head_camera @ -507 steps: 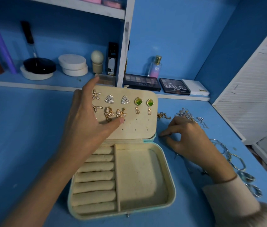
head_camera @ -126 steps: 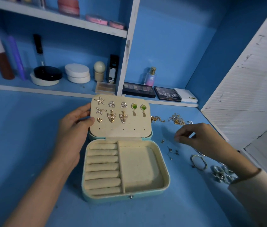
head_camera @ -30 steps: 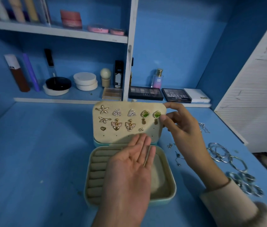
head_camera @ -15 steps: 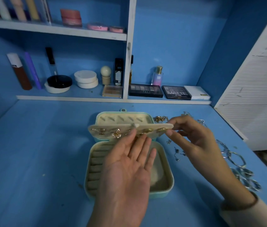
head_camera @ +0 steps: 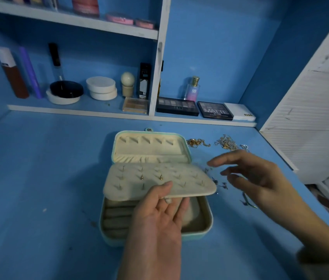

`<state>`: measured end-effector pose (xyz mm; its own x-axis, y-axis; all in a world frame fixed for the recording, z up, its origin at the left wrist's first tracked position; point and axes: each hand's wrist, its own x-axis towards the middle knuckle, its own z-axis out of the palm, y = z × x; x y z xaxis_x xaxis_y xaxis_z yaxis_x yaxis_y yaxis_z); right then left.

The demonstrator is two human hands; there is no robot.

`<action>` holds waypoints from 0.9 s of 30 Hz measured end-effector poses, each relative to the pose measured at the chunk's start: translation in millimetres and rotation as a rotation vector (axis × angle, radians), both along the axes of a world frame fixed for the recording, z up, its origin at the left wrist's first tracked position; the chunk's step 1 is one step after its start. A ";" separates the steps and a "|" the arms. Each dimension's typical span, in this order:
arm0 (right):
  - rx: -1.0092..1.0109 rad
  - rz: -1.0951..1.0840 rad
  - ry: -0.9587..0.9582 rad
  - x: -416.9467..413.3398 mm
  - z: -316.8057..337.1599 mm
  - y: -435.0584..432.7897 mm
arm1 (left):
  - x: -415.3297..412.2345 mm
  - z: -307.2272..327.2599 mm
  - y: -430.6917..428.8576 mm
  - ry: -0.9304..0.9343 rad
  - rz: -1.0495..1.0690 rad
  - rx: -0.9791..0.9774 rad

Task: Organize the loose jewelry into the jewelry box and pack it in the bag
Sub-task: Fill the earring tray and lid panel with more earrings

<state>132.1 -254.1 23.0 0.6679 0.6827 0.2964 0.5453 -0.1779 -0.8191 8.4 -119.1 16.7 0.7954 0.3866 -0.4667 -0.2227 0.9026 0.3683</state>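
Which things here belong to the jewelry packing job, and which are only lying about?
Job: mint-green jewelry box, cream earring panel, gold chain, silver chain, small loose metal pieces.
Lying about: black eyeshadow palette, pink perfume bottle, white round compacts, brown bottle.

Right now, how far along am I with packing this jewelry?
Done: earring posts stick up through the back of the earring panel. In hand: your left hand holds that panel over the jewelry box, right hand open near small loose pieces. Left: those pieces, the gold chain and silver chain, closing the box, bagging it; no bag in view.
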 end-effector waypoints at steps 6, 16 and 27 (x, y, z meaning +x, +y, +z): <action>-0.263 -0.219 -0.136 59.0 0.5 -6.4 | 1.1 -2.5 0.1 0.006 0.025 -0.014; -0.515 -0.118 -0.275 71.0 -14.2 3.1 | 4.8 -3.1 1.1 -0.002 0.048 -0.053; -0.482 -0.135 -0.308 73.5 -16.9 5.9 | 6.0 -14.7 2.4 -0.043 0.017 -0.032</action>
